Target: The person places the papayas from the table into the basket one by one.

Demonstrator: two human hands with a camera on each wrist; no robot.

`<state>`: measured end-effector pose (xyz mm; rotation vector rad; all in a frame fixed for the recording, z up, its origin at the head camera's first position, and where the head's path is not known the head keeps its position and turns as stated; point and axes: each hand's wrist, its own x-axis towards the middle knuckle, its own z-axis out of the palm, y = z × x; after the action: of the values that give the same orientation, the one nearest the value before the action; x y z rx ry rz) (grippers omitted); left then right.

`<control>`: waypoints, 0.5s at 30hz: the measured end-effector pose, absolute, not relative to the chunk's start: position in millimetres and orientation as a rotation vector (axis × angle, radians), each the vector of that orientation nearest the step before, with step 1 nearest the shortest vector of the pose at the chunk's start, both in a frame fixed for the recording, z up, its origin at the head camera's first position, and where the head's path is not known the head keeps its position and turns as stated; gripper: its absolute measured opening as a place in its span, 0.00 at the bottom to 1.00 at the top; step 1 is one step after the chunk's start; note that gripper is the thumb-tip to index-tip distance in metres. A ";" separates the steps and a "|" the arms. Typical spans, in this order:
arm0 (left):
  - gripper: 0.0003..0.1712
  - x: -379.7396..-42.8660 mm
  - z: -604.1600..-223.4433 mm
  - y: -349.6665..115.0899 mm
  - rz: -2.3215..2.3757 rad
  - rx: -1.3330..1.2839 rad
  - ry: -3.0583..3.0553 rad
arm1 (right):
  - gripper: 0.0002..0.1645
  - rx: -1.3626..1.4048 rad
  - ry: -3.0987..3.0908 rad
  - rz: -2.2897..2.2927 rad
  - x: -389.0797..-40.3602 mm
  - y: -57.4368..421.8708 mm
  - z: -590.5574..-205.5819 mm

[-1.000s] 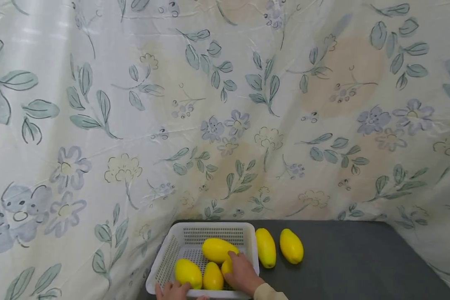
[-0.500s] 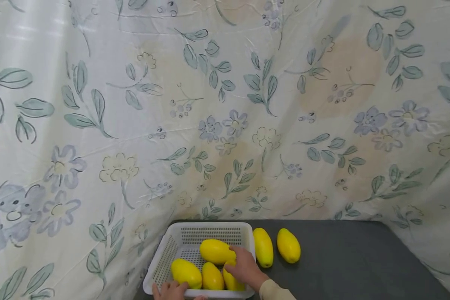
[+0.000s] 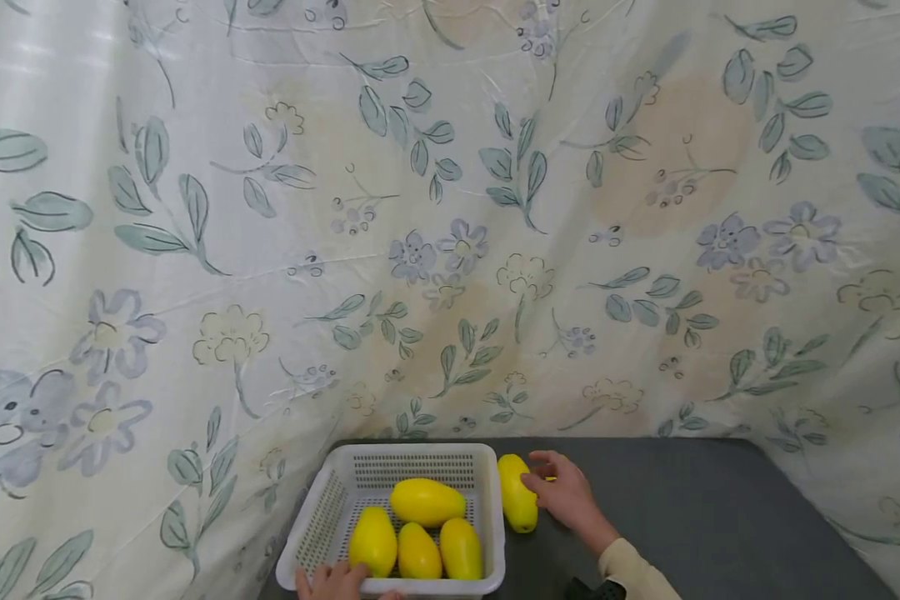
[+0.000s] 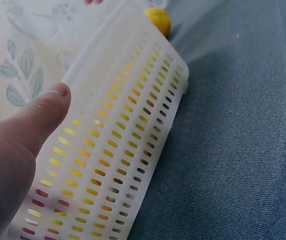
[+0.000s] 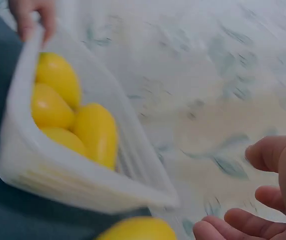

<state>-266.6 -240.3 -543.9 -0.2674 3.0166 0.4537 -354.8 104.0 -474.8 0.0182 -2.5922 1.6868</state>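
A white perforated plastic basket point(image 3: 495, 521) holds several smooth yellow oblong fruits point(image 3: 427, 502) that look like mangoes. My left hand point(image 3: 333, 581) grips its near rim, thumb point(image 4: 47, 112) on the outer wall and fingers over the edge. Beyond the basket's right side lies another mango-like fruit point(image 3: 516, 500), whose end point(image 5: 137, 231) shows low in the right wrist view. Over the right edge of that fruit is my right hand point(image 3: 567, 493), fingers apart and holding nothing. A second loose fruit is almost wholly hidden behind this hand.
The dark grey tabletop point(image 3: 690, 517) extends to the right of the basket. A patterned cloth point(image 3: 450, 250) with leaves and flowers hangs behind and along the left side. A black band point(image 3: 596, 590) is on my right wrist.
My right hand has left the fruit in the basket and moved right to the loose fruits outside. The leftmost fruit inside has turned more lengthwise. My left hand stays at the rim.
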 end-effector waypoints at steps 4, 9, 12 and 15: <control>0.49 -268.9 -545.8 -242.6 0.411 -0.263 2.983 | 0.37 -0.117 -2.432 1.968 -356.7 146.0 -481.4; 0.50 -273.3 -551.3 -246.4 0.387 -0.260 2.950 | 0.44 -0.270 -2.279 2.265 -355.1 193.9 -491.3; 0.51 -274.9 -553.4 -246.3 0.382 -0.259 2.957 | 0.46 -0.342 -2.216 2.363 -351.6 215.5 -499.5; 0.52 -275.7 -555.4 -245.5 0.369 -0.258 2.970 | 0.46 -0.423 -2.168 2.434 -348.2 230.6 -509.5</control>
<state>-275.7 -245.5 -555.4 -0.2583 2.9696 0.3692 -348.2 230.6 -509.5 -0.4235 -2.1683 2.4341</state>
